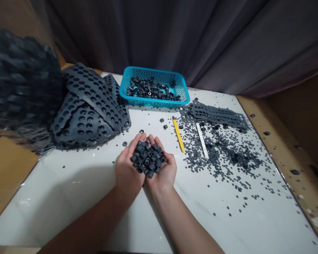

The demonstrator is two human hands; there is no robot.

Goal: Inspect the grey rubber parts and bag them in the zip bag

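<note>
Forearms: The bare left forearm (87,222) and right forearm (187,225) enter from the lower edge, converging toward the centre.

Hands: The left hand (128,171) and right hand (163,173) are cupped palm-up, their inner edges touching, and together hold one heap.

Held pieces: The grey rubber bushings (147,158), short and hollow, are mounded above both palms.

Handling: Judged from this pose, keeping the palm edges pressed together and the fingers curled upward best closes the seam against spills.

Surface: A white marble-patterned tabletop (69,201) lies beneath the hands.

Beyond: A blue plastic basket (153,103) holds more bushings. Perforated rubber sheets (90,106) are heaped to the left, beside a clear plastic bag (21,88).

Right: Loose grey rubber discs (225,155) surround a white strip (202,141), with a yellow stick (178,135) at their edge.
</note>
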